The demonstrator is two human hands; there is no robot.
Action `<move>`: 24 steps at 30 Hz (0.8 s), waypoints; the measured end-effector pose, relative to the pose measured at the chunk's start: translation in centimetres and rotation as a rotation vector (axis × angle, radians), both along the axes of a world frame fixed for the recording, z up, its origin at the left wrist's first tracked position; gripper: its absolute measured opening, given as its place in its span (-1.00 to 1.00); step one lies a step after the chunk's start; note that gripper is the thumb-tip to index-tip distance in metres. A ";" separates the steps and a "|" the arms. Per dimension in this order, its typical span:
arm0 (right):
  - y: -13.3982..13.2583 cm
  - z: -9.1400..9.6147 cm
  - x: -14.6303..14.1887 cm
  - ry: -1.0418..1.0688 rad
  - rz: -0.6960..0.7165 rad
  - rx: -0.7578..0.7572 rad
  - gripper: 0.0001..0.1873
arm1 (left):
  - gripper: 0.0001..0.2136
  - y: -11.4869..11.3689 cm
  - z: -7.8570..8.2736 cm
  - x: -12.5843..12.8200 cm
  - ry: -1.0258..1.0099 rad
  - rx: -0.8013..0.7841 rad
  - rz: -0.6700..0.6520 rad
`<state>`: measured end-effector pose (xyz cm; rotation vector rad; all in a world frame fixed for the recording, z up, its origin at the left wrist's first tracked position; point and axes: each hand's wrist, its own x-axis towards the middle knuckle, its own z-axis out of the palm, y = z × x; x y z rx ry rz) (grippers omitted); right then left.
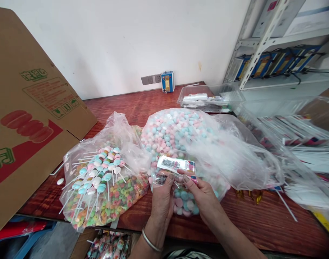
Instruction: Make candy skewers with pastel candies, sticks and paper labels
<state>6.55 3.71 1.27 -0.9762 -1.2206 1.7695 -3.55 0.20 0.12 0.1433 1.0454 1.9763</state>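
Observation:
My left hand [162,199] and my right hand [201,196] meet at the near edge of the table, both pinching a small clear printed packet [176,164] that holds a few pastel candies. A silver bangle sits on my left wrist. Under and behind the packet lies a big open plastic bag of pink, blue and white candies [175,131]. Left of my hands a second bag [105,187] holds lollipops with white sticks on top of coloured ring candies.
A large cardboard box [24,122] leans at the left. A clear plastic tray [210,98] stands at the back. Bags of flat packets and sticks [299,144] fill the right. Metal shelving [272,46] rises behind. A box of candy [107,246] sits below the table edge.

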 end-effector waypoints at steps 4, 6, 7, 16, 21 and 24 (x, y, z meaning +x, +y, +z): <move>-0.1 -0.2 -0.2 -0.010 -0.007 -0.101 -0.48 | -0.73 -0.3 -0.1 0.1 0.037 -0.033 -0.154; -0.3 -0.1 -0.2 -0.027 0.017 -0.130 -0.43 | -0.75 -0.4 -0.2 0.1 0.034 -0.080 -0.190; -0.4 -0.1 -0.2 -0.036 0.031 -0.143 -0.40 | -0.75 -0.5 -0.3 0.1 0.028 -0.093 -0.171; -0.4 -0.2 -0.3 -0.109 0.016 -0.161 -0.38 | -0.78 -0.4 -1.0 0.3 0.005 -0.026 -0.192; -0.1 0.8 0.3 -0.172 0.097 0.015 -0.37 | -0.74 -0.4 -1.5 -0.4 -0.166 -0.016 -0.186; -0.1 1.7 1.0 -0.321 0.177 0.410 -0.56 | -0.73 -0.5 -1.5 -1.1 -0.424 -0.017 -0.232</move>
